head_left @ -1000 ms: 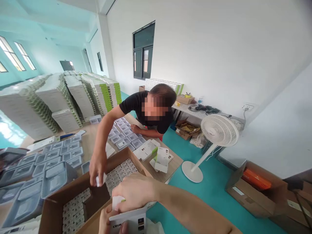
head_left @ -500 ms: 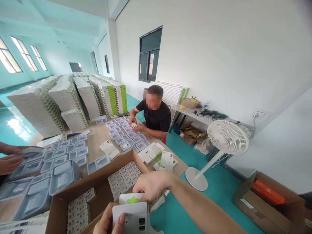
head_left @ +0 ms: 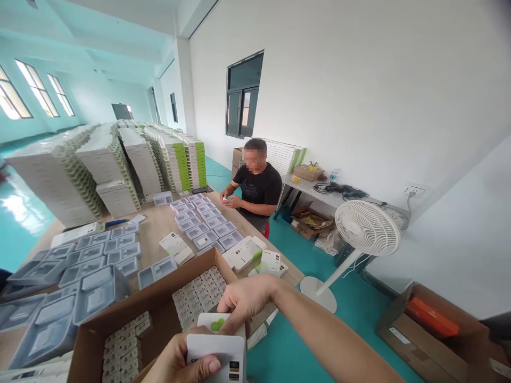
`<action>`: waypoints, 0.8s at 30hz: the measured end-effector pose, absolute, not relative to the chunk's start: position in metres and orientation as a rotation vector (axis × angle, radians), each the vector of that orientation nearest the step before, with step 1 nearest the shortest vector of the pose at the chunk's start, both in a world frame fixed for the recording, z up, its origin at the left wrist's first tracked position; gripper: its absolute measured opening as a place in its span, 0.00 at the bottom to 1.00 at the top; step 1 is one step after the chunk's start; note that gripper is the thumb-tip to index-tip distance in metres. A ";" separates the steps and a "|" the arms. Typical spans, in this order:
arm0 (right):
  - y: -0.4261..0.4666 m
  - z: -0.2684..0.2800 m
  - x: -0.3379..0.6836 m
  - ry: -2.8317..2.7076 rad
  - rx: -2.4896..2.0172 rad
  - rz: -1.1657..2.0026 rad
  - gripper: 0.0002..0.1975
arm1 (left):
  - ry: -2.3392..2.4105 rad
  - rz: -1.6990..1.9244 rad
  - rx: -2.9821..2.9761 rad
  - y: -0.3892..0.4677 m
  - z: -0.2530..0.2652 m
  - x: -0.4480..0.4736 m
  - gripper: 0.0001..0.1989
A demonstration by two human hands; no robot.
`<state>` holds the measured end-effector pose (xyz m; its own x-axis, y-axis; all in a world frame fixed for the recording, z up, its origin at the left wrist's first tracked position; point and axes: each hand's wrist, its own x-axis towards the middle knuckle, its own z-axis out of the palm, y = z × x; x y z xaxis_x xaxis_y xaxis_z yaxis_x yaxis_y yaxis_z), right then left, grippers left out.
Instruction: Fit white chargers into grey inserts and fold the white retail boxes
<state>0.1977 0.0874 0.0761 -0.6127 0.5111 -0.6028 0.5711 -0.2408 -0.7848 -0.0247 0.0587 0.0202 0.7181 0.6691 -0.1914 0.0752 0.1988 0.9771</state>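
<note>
My left hand (head_left: 179,361) grips a small white carton (head_left: 217,347) at the bottom centre, its thumb lying across the printed front. The carton's top end shows a raised white flap, and behind it a white panel with a green logo (head_left: 217,323). From the right, my right hand (head_left: 247,302) reaches over with bent fingers closed on that logo panel; its fingertips are partly hidden. Just beyond both hands stands an open cardboard box (head_left: 157,277) holding rows of small white printed blocks (head_left: 195,300).
Clear plastic trays (head_left: 96,258) cover much of the wooden table (head_left: 154,234). White cartons (head_left: 243,252) lie beyond the cardboard box. A co-worker (head_left: 259,186) sits across, holding a small white item. Carton stacks (head_left: 133,159) rise behind; a white fan (head_left: 367,227) stands right.
My left thumb has shifted right over the carton's front. The co-worker's hands have moved lower. Another person's hands at the left edge are gone from view. My view has shifted slightly.
</note>
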 end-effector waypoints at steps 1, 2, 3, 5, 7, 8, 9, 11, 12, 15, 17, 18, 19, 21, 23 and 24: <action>0.087 0.076 0.198 1.889 1.332 -2.057 0.28 | 0.678 0.454 1.416 0.058 0.026 -0.028 0.18; 0.086 0.076 0.197 1.873 1.302 -2.089 0.29 | 0.667 0.441 1.504 0.057 0.031 -0.030 0.17; 0.084 0.076 0.197 1.853 1.281 -2.127 0.28 | 0.656 0.430 1.582 0.056 0.035 -0.033 0.16; 0.079 0.078 0.195 1.923 1.269 -2.101 0.21 | 0.649 0.421 1.696 0.053 0.039 -0.037 0.15; 0.072 0.084 0.190 2.195 1.281 -1.813 0.14 | 0.654 0.426 1.775 0.049 0.038 -0.040 0.16; 0.067 0.088 0.188 2.353 1.287 -1.574 0.15 | 0.660 0.434 1.807 0.047 0.036 -0.041 0.15; 0.062 0.092 0.185 2.484 1.285 -1.309 0.17 | 0.666 0.446 1.833 0.045 0.034 -0.043 0.14; 0.054 0.101 0.181 2.599 1.272 -0.899 0.20 | 0.671 0.497 1.854 0.041 0.029 -0.045 0.12; 0.050 0.104 0.181 2.605 1.263 -0.805 0.19 | 0.678 0.530 1.846 0.039 0.026 -0.046 0.11; 0.045 0.109 0.186 2.562 1.195 -0.946 0.11 | 0.709 0.557 1.779 0.035 0.023 -0.046 0.13; 0.046 0.106 0.191 2.507 1.166 -1.098 0.08 | 0.731 0.514 1.732 0.034 0.023 -0.045 0.13; 0.047 0.103 0.192 2.492 1.176 -1.092 0.06 | 0.732 0.490 1.707 0.033 0.024 -0.045 0.13; 0.047 0.100 0.193 2.488 1.201 -1.039 0.04 | 0.724 0.470 1.680 0.033 0.026 -0.045 0.14; 0.049 0.093 0.192 2.496 1.258 -0.920 0.03 | 0.746 0.445 1.598 0.030 0.028 -0.045 0.17; 0.049 0.086 0.189 2.506 1.326 -0.917 0.10 | 0.872 0.470 1.473 0.027 0.030 -0.043 0.23; 0.049 0.084 0.187 2.515 1.367 -0.948 0.12 | 0.961 0.507 1.402 0.025 0.030 -0.042 0.26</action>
